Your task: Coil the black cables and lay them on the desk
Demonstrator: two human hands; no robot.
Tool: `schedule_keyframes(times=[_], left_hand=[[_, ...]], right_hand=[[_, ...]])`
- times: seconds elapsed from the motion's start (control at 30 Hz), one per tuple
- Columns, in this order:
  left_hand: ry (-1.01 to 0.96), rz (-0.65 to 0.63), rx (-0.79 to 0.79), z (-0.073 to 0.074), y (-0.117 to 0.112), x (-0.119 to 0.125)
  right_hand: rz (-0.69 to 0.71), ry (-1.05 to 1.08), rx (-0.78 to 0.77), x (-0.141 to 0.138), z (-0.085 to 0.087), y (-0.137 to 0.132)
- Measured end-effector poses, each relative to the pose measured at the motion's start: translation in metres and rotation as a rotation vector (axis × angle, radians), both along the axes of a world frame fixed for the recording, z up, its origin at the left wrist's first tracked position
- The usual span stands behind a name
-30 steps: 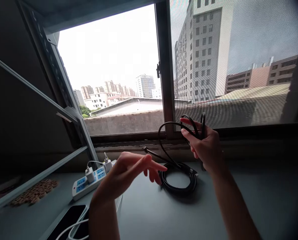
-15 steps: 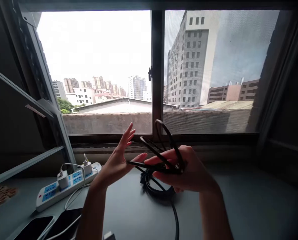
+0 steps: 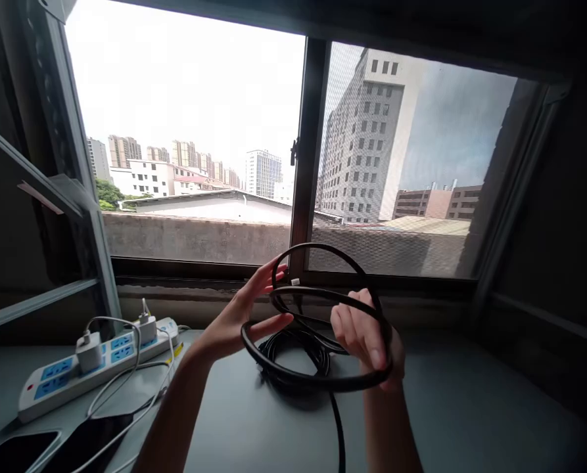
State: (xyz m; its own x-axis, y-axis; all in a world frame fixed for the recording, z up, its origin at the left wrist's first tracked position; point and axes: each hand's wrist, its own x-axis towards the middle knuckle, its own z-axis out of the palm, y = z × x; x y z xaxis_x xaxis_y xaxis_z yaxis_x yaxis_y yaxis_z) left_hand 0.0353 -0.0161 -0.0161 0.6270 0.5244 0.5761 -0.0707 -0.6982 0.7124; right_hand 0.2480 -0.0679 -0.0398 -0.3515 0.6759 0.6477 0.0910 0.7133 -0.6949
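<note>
Keeping the loops of the black cable (image 3: 317, 382) even seems to be the main point of the coiling. The cable is held up in front of the window (image 3: 317, 157), above the desk (image 3: 451, 407), and its loops are fanned apart at differing heights. They are gathered at one side by the right hand (image 3: 359, 332), whose fingers are curled and whose thumb is pressed on them. The left hand (image 3: 231, 325) is spread wide at the opposite side, with its thumb reaching across the loops; whether any weight is borne there cannot be told.

The right-hand pinch is best kept firm, so that no turn slips, while the loops are drawn level with an open palm rather than pulled tight. Twists are better rolled out than forced. Care is also needed over the coil (image 3: 324, 361) lying below on the desk, since a trailing length (image 3: 340, 430) could be snagged.
</note>
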Motion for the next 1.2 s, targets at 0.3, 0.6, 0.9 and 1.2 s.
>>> schedule_keyframes(times=[0.3,0.6,0.9,1.2], left_hand=[[-0.385,0.171,-0.204,0.004,0.002,0.013],[-0.274,0.161,-0.327,0.004,0.0,-0.015],[-0.031,0.72,0.473,0.011,-0.032,-0.004],[-0.196,0.919,0.267,0.005,-0.015,0.007]], right_hand=[[0.089,0.353,-0.125,-0.014,0.012,0.013],[-0.322,0.059,-0.008,-0.032,0.015,0.029],[-0.39,-0.059,0.263,-0.057,0.027,-0.004],[-0.484,0.011,-0.014,-0.055,0.032,-0.02]])
